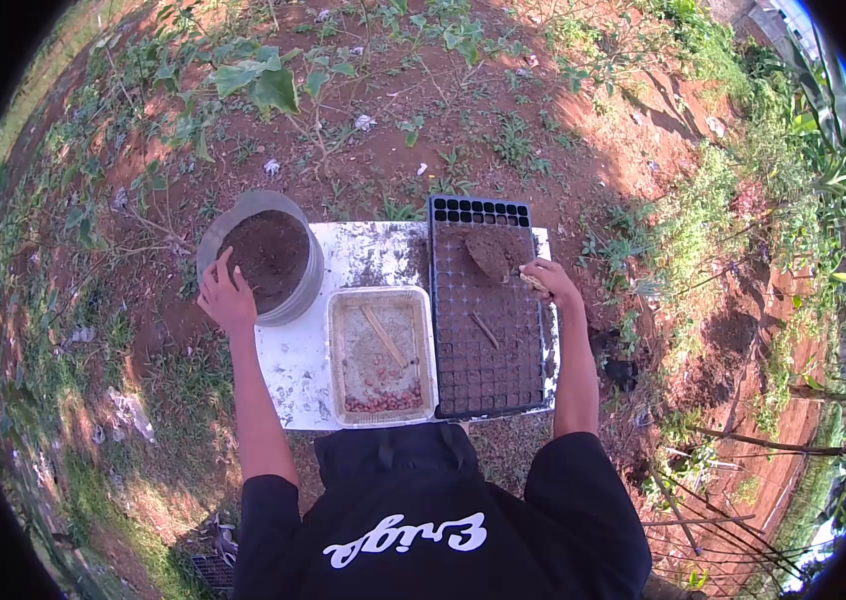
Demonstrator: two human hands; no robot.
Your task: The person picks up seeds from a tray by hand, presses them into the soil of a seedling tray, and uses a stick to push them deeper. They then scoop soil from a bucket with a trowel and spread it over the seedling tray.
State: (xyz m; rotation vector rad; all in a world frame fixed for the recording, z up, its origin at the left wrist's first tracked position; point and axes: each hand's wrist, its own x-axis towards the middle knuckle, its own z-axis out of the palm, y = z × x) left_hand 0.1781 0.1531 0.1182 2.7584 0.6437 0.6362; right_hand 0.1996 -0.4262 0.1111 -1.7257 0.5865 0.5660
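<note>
My left hand (227, 291) grips the near left rim of a grey bucket (311, 275), fingers hooked over the edge. Dark soil (268, 255) fills much of the bucket. In my right hand (555, 281) is the wooden handle of a trowel (534, 284), held over the upper part of a black seedling tray (431, 300). The trowel's blade is largely covered by loose brown soil (493, 250). Most of the tray's cells hold soil, while those along the far end look dark and unfilled. A short stick (484, 330) lies across the tray's middle.
A white-stained table (293, 380) carries everything. Between bucket and seedling tray sits a shallow rectangular tray (336, 345) with a wooden stick (383, 336) and reddish seeds (383, 402). Weeds and reddish earth surround the table; thin branches (733, 520) stand at the lower right.
</note>
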